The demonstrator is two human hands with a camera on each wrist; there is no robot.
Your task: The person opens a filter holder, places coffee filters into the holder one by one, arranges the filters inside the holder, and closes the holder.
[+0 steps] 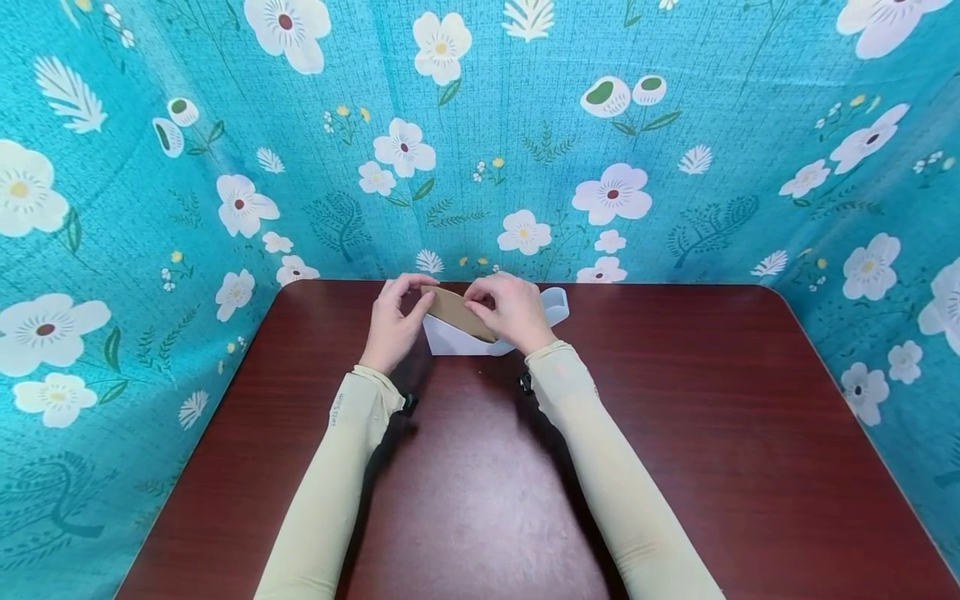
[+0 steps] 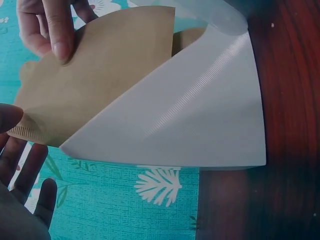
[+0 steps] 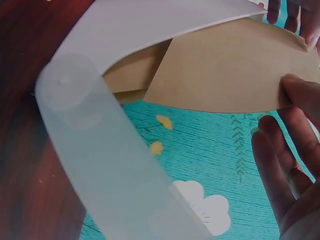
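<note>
A brown paper coffee filter (image 1: 457,312) with a crimped edge stands partly out of a white wedge-shaped filter holder (image 1: 452,342). My left hand (image 1: 392,323) pinches the filter's crimped corner between thumb and fingers, beside the holder's pointed end. On the filter's upper curved edge, my right hand (image 1: 516,310) has a thumb-and-finger pinch. More brown paper (image 3: 135,70) shows behind this filter, inside the holder. A translucent lid (image 3: 120,155) is swung away from the holder's mouth, joined at a round pivot (image 3: 64,82).
The holder is at the far edge of a dark red wooden table (image 1: 675,433). Close behind that edge hangs a turquoise flowered curtain (image 1: 480,108), which also runs along both sides.
</note>
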